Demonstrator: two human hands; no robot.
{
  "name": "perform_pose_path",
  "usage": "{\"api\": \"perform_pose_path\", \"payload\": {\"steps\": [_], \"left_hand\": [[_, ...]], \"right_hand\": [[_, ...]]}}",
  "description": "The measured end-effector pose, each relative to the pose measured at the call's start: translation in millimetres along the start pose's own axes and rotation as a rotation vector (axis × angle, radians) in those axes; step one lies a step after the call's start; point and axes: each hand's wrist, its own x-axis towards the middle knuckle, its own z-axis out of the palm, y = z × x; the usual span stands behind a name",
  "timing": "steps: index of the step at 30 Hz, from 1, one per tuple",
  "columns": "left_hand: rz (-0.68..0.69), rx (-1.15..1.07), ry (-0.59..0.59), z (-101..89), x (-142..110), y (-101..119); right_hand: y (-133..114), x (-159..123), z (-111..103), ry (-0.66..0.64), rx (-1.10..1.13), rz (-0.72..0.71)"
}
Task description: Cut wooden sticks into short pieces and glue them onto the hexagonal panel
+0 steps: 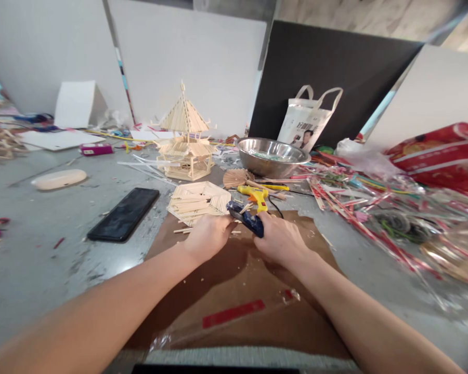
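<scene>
The stick panel [197,202] lies at the far left corner of the brown sheet [253,272]. Over the sheet, the right hand [278,236] grips dark blue cutters [249,221]; I can't tell what the left hand's [208,236] fingers hold. Best keep them clear and snip straight.

Pale, matt wood all over the model pavilion [186,124], ribbed wood across the slatted panel [193,203], and there's the bowl [263,165], gleaming metal! Phone [124,215] glossy black, glue gun [259,198] bright plastic, table [62,270] grey (scuffed, yet shiny in patches).
</scene>
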Motion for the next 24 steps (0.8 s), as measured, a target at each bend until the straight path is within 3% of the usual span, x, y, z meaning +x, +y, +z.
{"api": "perform_pose_path", "payload": {"steps": [24], "left_hand": [[-0.062, 0.063, -0.043, 5.4, 4.8, -4.6]], "right_hand": [[5.9, 15.8, 4.9, -0.002, 0.017, -0.062]]}}
